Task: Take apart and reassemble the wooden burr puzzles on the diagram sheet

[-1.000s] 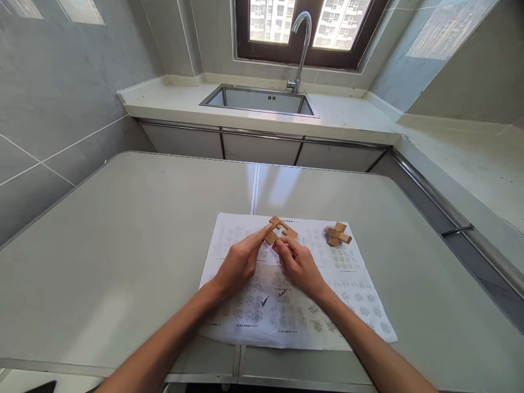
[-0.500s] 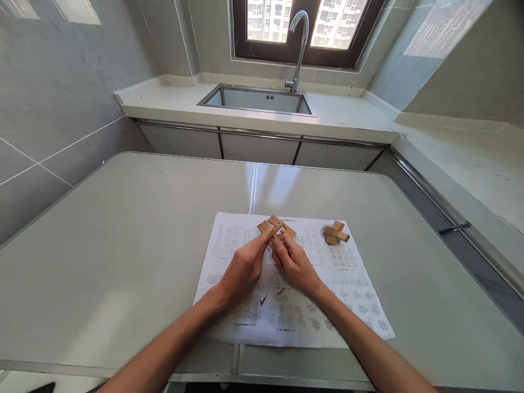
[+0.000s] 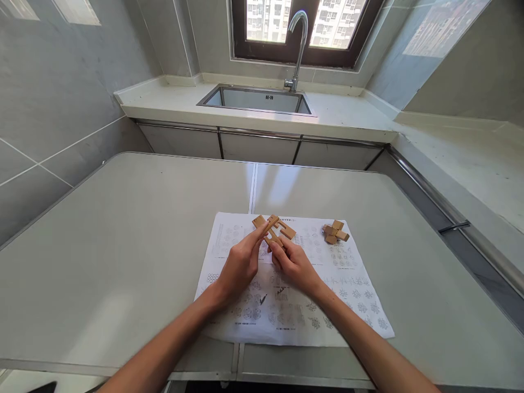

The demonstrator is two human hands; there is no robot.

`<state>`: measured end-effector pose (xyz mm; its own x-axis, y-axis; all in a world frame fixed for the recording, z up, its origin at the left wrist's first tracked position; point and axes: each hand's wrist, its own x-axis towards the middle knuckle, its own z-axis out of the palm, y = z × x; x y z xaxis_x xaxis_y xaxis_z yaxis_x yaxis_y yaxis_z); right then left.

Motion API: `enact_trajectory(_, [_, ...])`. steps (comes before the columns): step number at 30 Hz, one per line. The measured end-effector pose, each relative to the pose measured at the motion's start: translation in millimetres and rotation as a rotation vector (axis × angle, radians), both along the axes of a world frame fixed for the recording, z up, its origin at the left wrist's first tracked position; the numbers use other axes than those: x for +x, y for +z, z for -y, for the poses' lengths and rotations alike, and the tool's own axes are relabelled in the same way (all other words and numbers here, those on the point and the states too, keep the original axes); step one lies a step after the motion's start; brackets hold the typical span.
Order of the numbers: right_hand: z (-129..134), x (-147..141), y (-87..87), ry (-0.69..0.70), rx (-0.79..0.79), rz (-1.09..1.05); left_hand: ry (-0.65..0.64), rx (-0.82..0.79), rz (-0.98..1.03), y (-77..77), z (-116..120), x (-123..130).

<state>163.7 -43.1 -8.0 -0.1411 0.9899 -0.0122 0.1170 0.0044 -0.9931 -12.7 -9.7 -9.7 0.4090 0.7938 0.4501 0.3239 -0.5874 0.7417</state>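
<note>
Right hand [image 3: 296, 264] (wooden pieces [image 3: 274, 237] in grasp)

Bright window [image 3: 327, 24] above a steel sink [image 3: 257, 99]; gray walls [image 3: 82, 71]; pale table [image 3: 143, 245].

Fine print, and two tick marks [image 3: 262, 299]
The paper sheet [image 3: 327, 334] carries a heading [image 3: 288, 220] along its far edge and short caption lines [image 3: 248, 323] beneath printed diagrams [image 3: 362, 293], all too small to read; only the ticks, dark and near each other on its nearer half, can be made out.
</note>
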Motion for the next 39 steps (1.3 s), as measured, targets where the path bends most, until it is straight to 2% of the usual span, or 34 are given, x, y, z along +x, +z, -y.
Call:
enact_trajectory(10, [1.0,-0.6,-0.1,-0.007,0.001,0.009,-0.031,-0.033,0.031,4.5,0.9,1.1])
enact_trajectory(19, [0.3,-0.2,5.8,-0.002,0.004,0.048,0.049,-0.07,-0.045,-3.5,2.4,-1.4])
enact_trajectory(28, [0.7,1.5,4.6,0.003,0.013,0.054,0.124,-0.085,-0.085,-1.1,-1.1,-5.2])
enact_trajectory(35, [0.9,2.6,2.5,0.018,0.025,0.05,0.116,-0.007,-0.105,2.7,-4.9,-8.8])
enact_trajectory(39, [1.1,2.6,6.0,0.025,0.026,0.055,0.06,0.05,-0.087,6.4,-5.7,-9.1])
